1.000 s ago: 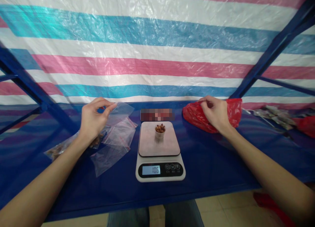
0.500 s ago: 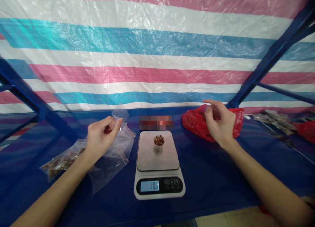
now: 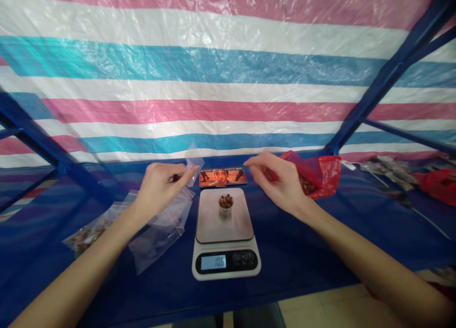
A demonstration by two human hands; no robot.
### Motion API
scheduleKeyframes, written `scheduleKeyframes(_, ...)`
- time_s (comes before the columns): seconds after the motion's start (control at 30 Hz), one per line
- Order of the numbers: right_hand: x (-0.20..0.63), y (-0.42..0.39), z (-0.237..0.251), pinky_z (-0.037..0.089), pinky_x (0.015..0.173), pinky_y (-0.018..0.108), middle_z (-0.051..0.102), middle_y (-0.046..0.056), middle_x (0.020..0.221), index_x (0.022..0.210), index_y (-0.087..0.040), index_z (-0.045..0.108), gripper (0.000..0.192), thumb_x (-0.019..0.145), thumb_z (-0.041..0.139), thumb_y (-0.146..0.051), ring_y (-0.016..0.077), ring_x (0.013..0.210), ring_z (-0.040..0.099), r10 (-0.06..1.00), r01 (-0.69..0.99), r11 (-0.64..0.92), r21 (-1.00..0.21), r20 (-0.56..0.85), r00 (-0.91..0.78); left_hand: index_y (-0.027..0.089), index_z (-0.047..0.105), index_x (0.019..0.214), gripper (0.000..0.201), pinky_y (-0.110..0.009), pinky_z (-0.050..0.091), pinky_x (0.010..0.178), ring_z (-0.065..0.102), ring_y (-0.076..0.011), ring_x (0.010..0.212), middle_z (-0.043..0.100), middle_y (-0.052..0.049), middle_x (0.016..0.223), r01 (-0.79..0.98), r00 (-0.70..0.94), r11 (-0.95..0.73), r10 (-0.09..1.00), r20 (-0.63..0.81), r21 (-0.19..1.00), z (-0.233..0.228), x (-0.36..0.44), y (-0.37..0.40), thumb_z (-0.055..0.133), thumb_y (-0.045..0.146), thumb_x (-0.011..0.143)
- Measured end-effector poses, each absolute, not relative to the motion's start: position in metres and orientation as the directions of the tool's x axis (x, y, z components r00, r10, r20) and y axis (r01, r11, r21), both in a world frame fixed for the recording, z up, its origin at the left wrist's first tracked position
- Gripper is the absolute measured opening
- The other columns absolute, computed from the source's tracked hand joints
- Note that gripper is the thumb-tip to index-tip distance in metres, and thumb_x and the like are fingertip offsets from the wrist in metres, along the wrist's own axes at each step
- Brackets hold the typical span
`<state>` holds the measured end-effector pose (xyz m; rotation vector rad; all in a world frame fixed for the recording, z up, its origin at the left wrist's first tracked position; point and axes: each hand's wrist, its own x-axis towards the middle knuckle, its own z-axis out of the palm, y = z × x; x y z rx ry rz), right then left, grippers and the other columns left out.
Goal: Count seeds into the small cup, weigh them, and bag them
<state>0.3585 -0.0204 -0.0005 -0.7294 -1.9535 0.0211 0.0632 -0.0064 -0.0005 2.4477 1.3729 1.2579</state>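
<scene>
Pinched in my left hand (image 3: 162,188) is a small clear plastic bag (image 3: 195,165), its upper end sticking out past the fingertips. My right hand (image 3: 280,181) hovers near the right side of the phone; its thumb and forefinger are apart and nothing shows between them. Between my hands stands a white kitchen scale (image 3: 226,233) whose display reads 10.6. On its metal plate is a small cup (image 3: 225,210) heaped with brown nuts or seeds (image 3: 225,201). Behind my right hand lies an open red plastic bag (image 3: 327,176) with brown pieces inside.
A phone (image 3: 223,177) showing a video lies behind the scale. Clear zip bags (image 3: 156,245) and a filled clear bag (image 3: 89,235) lie at left. More packets (image 3: 388,171) are at far right. Blue frame bars (image 3: 377,81) and striped sheeting (image 3: 213,109) stand behind the blue table (image 3: 149,299).
Both hands have moved inward toward the phone, the left carrying the clear bag. My right hand has come away from over the red bag. The reading stays at 10.6.
</scene>
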Motion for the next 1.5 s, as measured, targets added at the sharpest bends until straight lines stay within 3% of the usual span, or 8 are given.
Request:
scheduleKeyframes(0.13, 0.315, 0.002, 0.04, 0.043, 0.062, 0.026, 0.069, 0.0, 0.074, 0.082, -0.018, 0.072, 0.036, 0.104, 0.064, -0.044, 0.0128, 0.069, 0.061, 0.686, 0.325, 0.721, -0.612, 0.568, -0.454, 0.018, 0.052, 0.047, 0.05, -0.027, 0.021, 0.048, 0.032, -0.0091, 0.046, 0.036, 0.004, 0.046, 0.659, 0.421, -0.565, 0.824, 0.379, 0.496, 0.059, 0.093, 0.01, 0.061, 0.039, 0.091)
scheduleKeyframes(0.33, 0.293, 0.047, 0.061, 0.046, 0.057, 0.025, 0.069, 0.003, 0.071, 0.072, -0.018, 0.06, 0.047, 0.09, 0.075, -0.058, 0.0136, 0.066, 0.062, 0.765, 0.16, 0.531, -0.832, 0.39, -0.512, 0.018, 0.069, 0.06, 0.023, -0.029, 0.027, 0.052, 0.044, -0.0128, 0.051, 0.054, 0.001, 0.052, 0.764, 0.48, -0.54, 0.841, 0.249, 0.354, 0.099, 0.102, 0.034, 0.066, 0.03, 0.079)
scheduleKeyframes(0.5, 0.298, 0.064, 0.058, 0.051, 0.053, 0.024, 0.07, 0.002, 0.075, 0.082, -0.019, 0.058, 0.039, 0.086, 0.082, -0.049, 0.0146, 0.065, 0.067, 0.77, 0.149, 0.54, -0.828, 0.416, -0.483, 0.017, 0.077, 0.091, 0.026, -0.028, 0.041, 0.063, 0.06, -0.0169, 0.069, 0.071, -0.002, 0.077, 0.62, 0.644, -0.657, 0.738, 0.2, 0.429, 0.093, 0.097, 0.046, 0.056, 0.032, 0.09)
scheduleKeyframes(0.83, 0.299, 0.08, 0.032, 0.054, 0.059, 0.026, 0.072, 0.002, 0.078, 0.083, -0.02, 0.058, 0.034, 0.097, 0.068, -0.049, 0.0146, 0.068, 0.069, 0.68, 0.109, 0.522, -0.846, 0.335, -0.653, 0.018, 0.07, 0.074, 0.021, -0.03, 0.035, 0.057, 0.053, -0.0166, 0.059, 0.061, -0.002, 0.062, 0.699, 0.614, -0.534, 0.789, -0.017, 0.476, 0.076, 0.096, 0.062, 0.054, 0.028, 0.08)
scheduleKeyframes(0.97, 0.299, 0.079, 0.033, 0.052, 0.058, 0.026, 0.071, 0.002, 0.075, 0.084, -0.02, 0.058, 0.032, 0.097, 0.068, -0.048, 0.0148, 0.065, 0.066, 0.709, 0.163, 0.548, -0.821, 0.352, -0.611, 0.018, 0.065, 0.071, 0.017, -0.029, 0.033, 0.058, 0.048, -0.0142, 0.059, 0.056, 0.0, 0.063, 0.644, 0.645, -0.567, 0.763, 0.033, 0.513, 0.069, 0.096, 0.067, 0.055, 0.027, 0.081)
scheduleKeyframes(1.1, 0.301, 0.072, 0.043, 0.05, 0.055, 0.026, 0.068, 0.001, 0.07, 0.082, -0.021, 0.056, 0.031, 0.096, 0.07, -0.044, 0.0139, 0.061, 0.064, 0.747, 0.23, 0.606, -0.761, 0.446, -0.492, 0.016, 0.073, 0.093, 0.025, -0.029, 0.037, 0.064, 0.051, -0.0142, 0.066, 0.064, -0.001, 0.077, 0.565, 0.687, -0.622, 0.718, 0.108, 0.542, 0.074, 0.099, 0.064, 0.052, 0.029, 0.088)
scheduleKeyframes(1.27, 0.304, 0.068, 0.045, 0.053, 0.05, 0.025, 0.071, -0.003, 0.076, 0.107, -0.024, 0.051, 0.026, 0.092, 0.069, -0.034, 0.0141, 0.055, 0.068, 0.796, 0.174, 0.526, -0.832, 0.41, -0.445, 0.018, 0.07, 0.091, 0.026, -0.028, 0.042, 0.066, 0.055, -0.0144, 0.068, 0.065, -0.001, 0.079, 0.506, 0.681, -0.651, 0.704, 0.202, 0.566, 0.074, 0.102, 0.063, 0.049, 0.032, 0.094)
scheduleKeyframes(1.5, 0.305, 0.07, 0.039, 0.05, 0.046, 0.021, 0.071, -0.006, 0.076, 0.114, -0.024, 0.049, 0.039, 0.079, 0.06, -0.011, 0.0131, 0.049, 0.069, 0.84, 0.231, 0.481, -0.846, 0.368, -0.399, 0.02, 0.055, 0.062, 0.033, -0.032, 0.029, 0.058, 0.049, -0.0156, 0.056, 0.06, -0.003, 0.062, 0.764, 0.484, -0.582, 0.802, 0.351, 0.277, 0.075, 0.11, 0.056, 0.058, 0.037, 0.091)
